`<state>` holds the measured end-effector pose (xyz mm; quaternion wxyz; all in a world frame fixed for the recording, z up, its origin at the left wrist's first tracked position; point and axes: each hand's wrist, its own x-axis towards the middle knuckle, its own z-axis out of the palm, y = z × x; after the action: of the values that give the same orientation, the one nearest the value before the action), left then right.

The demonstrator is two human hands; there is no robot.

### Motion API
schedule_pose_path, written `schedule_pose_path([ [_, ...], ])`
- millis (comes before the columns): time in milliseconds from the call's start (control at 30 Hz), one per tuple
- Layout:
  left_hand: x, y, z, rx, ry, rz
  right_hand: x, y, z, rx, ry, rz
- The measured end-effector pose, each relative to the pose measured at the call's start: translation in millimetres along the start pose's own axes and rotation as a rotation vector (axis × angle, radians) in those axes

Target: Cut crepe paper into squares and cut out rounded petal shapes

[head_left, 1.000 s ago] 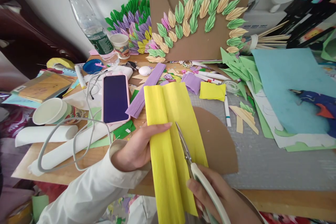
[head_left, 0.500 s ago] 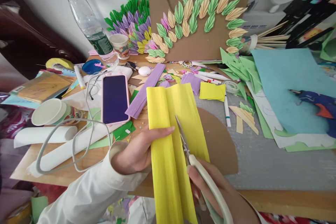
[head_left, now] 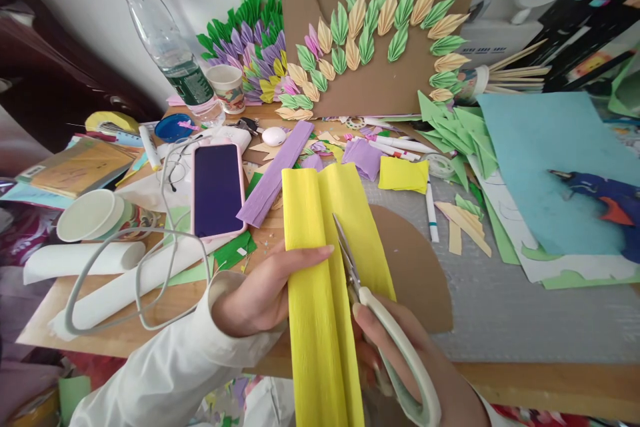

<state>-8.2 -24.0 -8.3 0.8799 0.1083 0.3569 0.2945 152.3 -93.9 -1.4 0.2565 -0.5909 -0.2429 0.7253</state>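
Observation:
My left hand [head_left: 265, 287] grips a long folded strip of yellow crepe paper [head_left: 313, 320], its thumb lying across the front. In my right hand [head_left: 395, 333] is a pair of scissors with pale handles [head_left: 400, 347]. The metal blades rest against the yellow paper near its inner fold, tips pointing up and away from me. Part of the lower blade and several right fingers are hidden behind the paper and handles. The right-hand flap of the paper spreads out beyond the blades.
A purple paper strip [head_left: 275, 177], a phone [head_left: 217, 190] and a white cable [head_left: 175, 253] lie left. Behind stands a brown cardboard [head_left: 360, 93] with pleated paper leaves. A brown cardboard piece [head_left: 420, 273] is under the work; a blue glue gun [head_left: 600, 193] lies right.
The scissors and my right hand have shifted slightly left along the paper. The yellow paper's right flap has narrowed at the bottom, and the lower part there no longer hangs beside the scissors.

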Motion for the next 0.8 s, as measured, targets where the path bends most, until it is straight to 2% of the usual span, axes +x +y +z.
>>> schedule_pose_path([
  [167, -1, 0, 1.6, 0.036, 0.018, 0.02, 2, -4, 1, 0.005, 0.008, -0.038],
  [333, -1, 0, 3.5, 0.004, 0.025, 0.035, 8, 3, 0, 0.049, -0.074, -0.085],
  [433, -2, 0, 3.7, -0.003, 0.0, 0.046, 11, 7, 1, 0.039, -0.067, -0.112],
  [567, -2, 1, 2.0, 0.007, -0.019, 0.056, 9, 7, 0, 0.067, -0.085, -0.055],
  [700, -1, 0, 0.1, 0.024, -0.018, 0.066, -4, 8, -13, 0.051, -0.177, -0.121],
  [800, 0, 0, -0.6, 0.032, 0.019, 0.093, -16, 10, -36, -0.059, -0.234, -0.162],
])
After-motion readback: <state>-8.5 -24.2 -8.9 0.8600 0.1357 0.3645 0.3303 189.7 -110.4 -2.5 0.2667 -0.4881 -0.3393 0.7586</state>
